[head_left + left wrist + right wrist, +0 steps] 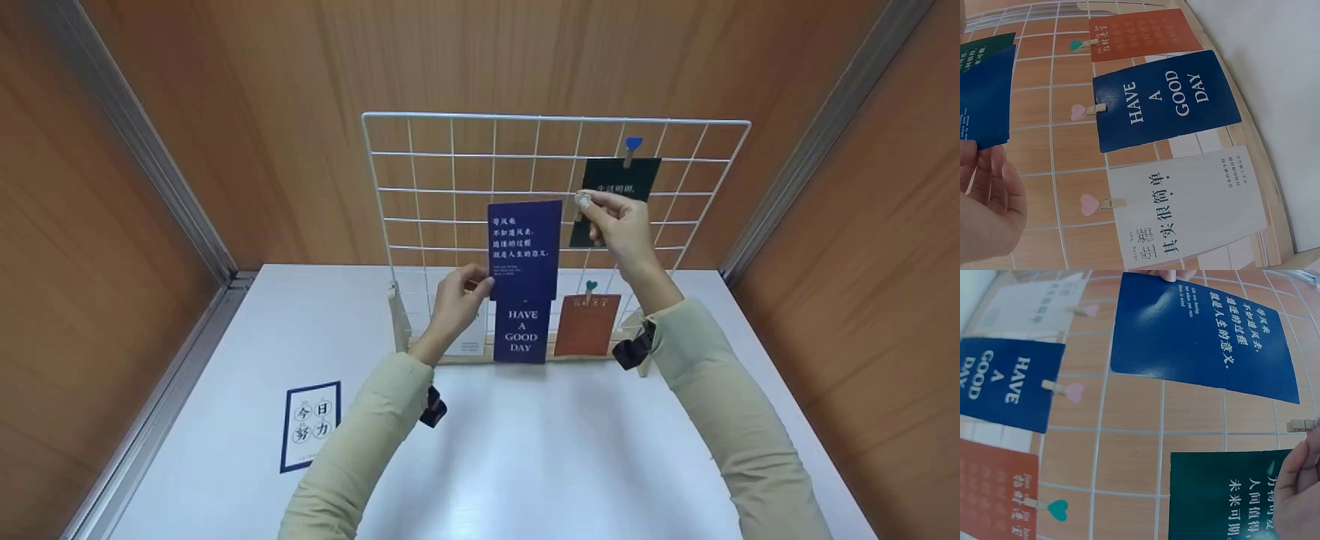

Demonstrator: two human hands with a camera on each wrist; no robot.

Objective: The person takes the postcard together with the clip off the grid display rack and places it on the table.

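Note:
My left hand point(459, 300) pinches the lower left edge of a dark blue card point(523, 244) with white Chinese lettering, held upright in front of the white wire grid point(435, 190). In the right wrist view a small wooden clothespin point(1300, 426) sticks out from the fingertips of my right hand point(621, 229). That hand is to the right of the blue card, in front of a dark green card point(611, 172) that it partly covers. A clip with a blue heart point(634, 142) fixes the green card to the grid.
Clipped low on the grid are a white card point(1185, 214), a blue "HAVE A GOOD DAY" card point(521, 334) and an orange-red card point(588, 326). A blue-bordered card point(311, 424) lies on the white table point(225, 450) at left. Wooden walls point(97, 225) stand around.

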